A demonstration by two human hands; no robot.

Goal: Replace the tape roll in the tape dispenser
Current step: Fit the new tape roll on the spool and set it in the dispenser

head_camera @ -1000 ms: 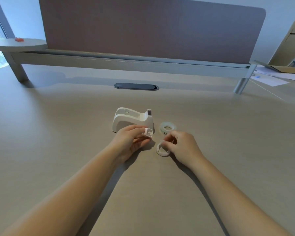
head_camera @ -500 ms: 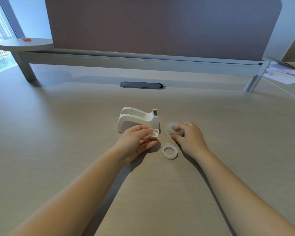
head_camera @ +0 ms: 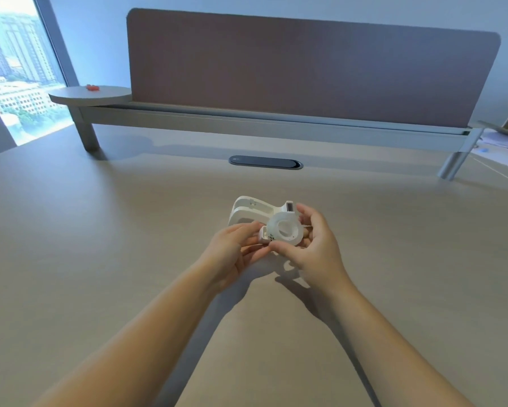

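Observation:
A white tape dispenser (head_camera: 248, 211) stands on the desk just beyond my hands, its roll slot empty and its cutter at the right end. My right hand (head_camera: 314, 245) holds a clear tape roll (head_camera: 285, 229) by its rim, lifted off the desk in front of the dispenser. My left hand (head_camera: 232, 254) pinches the small white hub piece (head_camera: 266, 235), which touches the left edge of the roll. The old empty core ring that lay on the desk is hidden behind my right hand.
A grey cable grommet (head_camera: 266, 162) is set into the desk behind the dispenser. A raised shelf rail (head_camera: 247, 121) with a brown divider screen (head_camera: 305, 69) runs along the back. Papers (head_camera: 499, 145) lie at the far right. A small red object (head_camera: 92, 87) rests on the round shelf end.
My right hand picked the tape roll up from the desk and brought it left to meet the hub piece in my left hand. Both hands rose slightly; the camera moved closer.

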